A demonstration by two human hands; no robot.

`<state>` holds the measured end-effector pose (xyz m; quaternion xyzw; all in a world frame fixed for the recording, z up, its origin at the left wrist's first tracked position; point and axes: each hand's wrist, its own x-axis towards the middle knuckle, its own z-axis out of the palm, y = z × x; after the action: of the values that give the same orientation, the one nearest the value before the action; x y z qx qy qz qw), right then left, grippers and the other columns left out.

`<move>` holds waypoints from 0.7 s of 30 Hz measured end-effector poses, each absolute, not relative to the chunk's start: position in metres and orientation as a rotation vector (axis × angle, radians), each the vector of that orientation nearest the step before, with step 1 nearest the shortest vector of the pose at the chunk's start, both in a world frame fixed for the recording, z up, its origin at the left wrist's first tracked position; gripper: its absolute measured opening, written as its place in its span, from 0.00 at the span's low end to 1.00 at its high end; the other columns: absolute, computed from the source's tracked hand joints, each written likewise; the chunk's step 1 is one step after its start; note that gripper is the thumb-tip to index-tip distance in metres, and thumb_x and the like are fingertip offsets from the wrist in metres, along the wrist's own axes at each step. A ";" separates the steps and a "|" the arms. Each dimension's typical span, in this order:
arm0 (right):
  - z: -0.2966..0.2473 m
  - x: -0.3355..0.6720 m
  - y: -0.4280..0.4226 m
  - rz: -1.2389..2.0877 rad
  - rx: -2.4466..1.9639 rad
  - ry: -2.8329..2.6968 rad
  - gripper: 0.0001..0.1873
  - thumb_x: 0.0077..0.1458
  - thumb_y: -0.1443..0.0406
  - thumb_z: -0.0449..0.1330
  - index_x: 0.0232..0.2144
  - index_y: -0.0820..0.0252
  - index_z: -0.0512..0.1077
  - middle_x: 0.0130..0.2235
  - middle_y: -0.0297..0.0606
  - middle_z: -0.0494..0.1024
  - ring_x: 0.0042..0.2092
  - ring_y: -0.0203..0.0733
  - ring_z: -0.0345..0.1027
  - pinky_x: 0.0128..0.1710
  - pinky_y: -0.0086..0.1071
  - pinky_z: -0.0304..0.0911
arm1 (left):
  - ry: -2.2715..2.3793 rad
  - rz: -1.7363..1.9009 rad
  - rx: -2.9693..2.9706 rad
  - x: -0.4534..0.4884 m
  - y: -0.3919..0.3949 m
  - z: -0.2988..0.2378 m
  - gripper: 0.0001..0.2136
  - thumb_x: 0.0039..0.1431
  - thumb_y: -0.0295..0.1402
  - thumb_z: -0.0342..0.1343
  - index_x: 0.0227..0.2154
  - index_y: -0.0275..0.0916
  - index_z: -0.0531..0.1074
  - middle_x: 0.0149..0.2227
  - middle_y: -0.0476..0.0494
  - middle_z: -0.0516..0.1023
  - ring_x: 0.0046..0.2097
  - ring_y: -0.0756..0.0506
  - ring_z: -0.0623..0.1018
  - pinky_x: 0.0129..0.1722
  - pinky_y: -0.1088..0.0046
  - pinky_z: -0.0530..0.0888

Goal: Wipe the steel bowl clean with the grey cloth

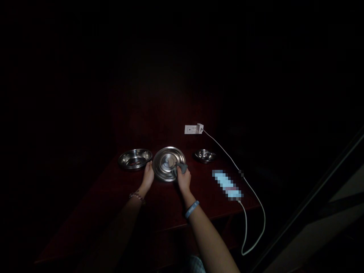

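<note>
Plate (167,153): one, round, ringed steel, glinting, tilting up over the table (166,206).
Left hand (147,177): gripping its edge.
Right hand (184,179): clutching one grey cloth (182,167) against it.
Bowls (135,154): two, one sitting on either side.

plate (168,160): shiny smooth metal; rag (183,167): matt cloth; table (166,204): wood-like, faintly glossy.

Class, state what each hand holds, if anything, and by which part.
The left hand holds the metal dish by its left rim; the right hand holds a bunched grey cloth, though which part is gripped cannot be told.
</note>
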<state>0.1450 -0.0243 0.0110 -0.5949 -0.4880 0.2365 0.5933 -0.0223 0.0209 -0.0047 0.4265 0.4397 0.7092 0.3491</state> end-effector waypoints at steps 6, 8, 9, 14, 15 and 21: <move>0.010 0.146 -0.023 0.549 -1.389 -1.136 0.14 0.57 0.57 0.58 0.36 0.58 0.80 0.41 0.45 0.86 0.44 0.50 0.81 0.45 0.37 0.72 | 1.202 1.807 1.026 -0.021 0.014 0.002 0.07 0.59 0.38 0.56 0.32 0.41 0.71 0.35 0.44 0.75 0.41 0.43 0.75 0.52 0.59 0.73; 0.011 0.146 -0.023 0.555 -1.385 -1.132 0.13 0.56 0.58 0.59 0.36 0.57 0.80 0.41 0.44 0.86 0.44 0.51 0.81 0.46 0.37 0.72 | 1.198 1.813 1.017 -0.020 0.012 0.004 0.06 0.59 0.37 0.56 0.32 0.40 0.71 0.34 0.45 0.75 0.40 0.43 0.75 0.52 0.59 0.73; 0.011 0.146 -0.023 0.560 -1.382 -1.131 0.13 0.57 0.58 0.59 0.37 0.57 0.80 0.41 0.44 0.86 0.44 0.51 0.81 0.46 0.37 0.73 | 1.194 1.814 1.018 -0.019 0.011 0.005 0.06 0.58 0.37 0.56 0.32 0.40 0.71 0.34 0.45 0.75 0.40 0.43 0.75 0.52 0.60 0.74; 0.011 0.146 -0.024 0.578 -1.413 -1.128 0.13 0.58 0.58 0.59 0.37 0.58 0.81 0.42 0.46 0.86 0.45 0.52 0.81 0.47 0.38 0.72 | 1.191 1.807 1.031 -0.018 0.008 0.008 0.06 0.59 0.37 0.56 0.30 0.41 0.72 0.31 0.45 0.75 0.39 0.43 0.76 0.49 0.61 0.76; 0.012 0.146 -0.024 0.582 -1.422 -1.126 0.13 0.57 0.59 0.59 0.37 0.58 0.81 0.42 0.46 0.86 0.45 0.52 0.81 0.47 0.38 0.72 | 1.197 1.803 1.029 -0.018 0.007 0.009 0.06 0.59 0.37 0.56 0.30 0.41 0.72 0.31 0.46 0.75 0.39 0.43 0.76 0.48 0.62 0.76; 0.012 0.145 -0.024 0.602 -1.378 -1.133 0.13 0.57 0.60 0.58 0.37 0.57 0.81 0.42 0.44 0.86 0.45 0.50 0.80 0.48 0.38 0.72 | 1.212 1.782 1.014 -0.018 0.005 0.012 0.05 0.60 0.35 0.55 0.31 0.40 0.71 0.32 0.47 0.75 0.39 0.45 0.76 0.48 0.64 0.75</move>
<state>0.1449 -0.0237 0.0117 -0.5916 -0.4865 0.2585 0.5886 -0.0184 0.0047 0.0118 0.3955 0.4725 0.6949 0.3707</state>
